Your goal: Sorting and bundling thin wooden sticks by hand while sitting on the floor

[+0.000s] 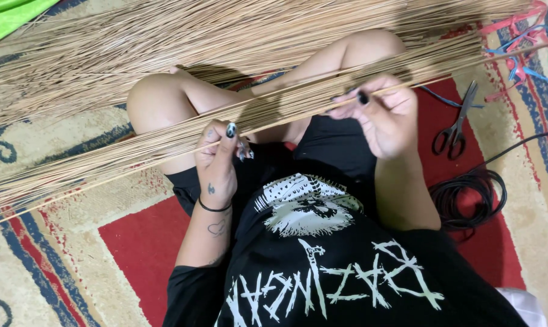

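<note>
A long bundle of thin tan sticks (104, 154) lies slantwise across my lap, from lower left to upper right. My left hand (218, 158) grips the bundle from below, thumb on top, near my left knee. My right hand (384, 115) pinches a few of the sticks between thumb and fingers further to the right. A bigger loose heap of the same sticks (165, 42) spreads over the floor beyond my knees.
I sit cross-legged on a red, beige and blue patterned rug (134, 242). Black scissors (455, 124) lie to the right, with a coiled black cable (471, 200) below them. Red and blue ribbon strips (522, 48) sit at the top right. Green cloth (7, 15) shows at the top left.
</note>
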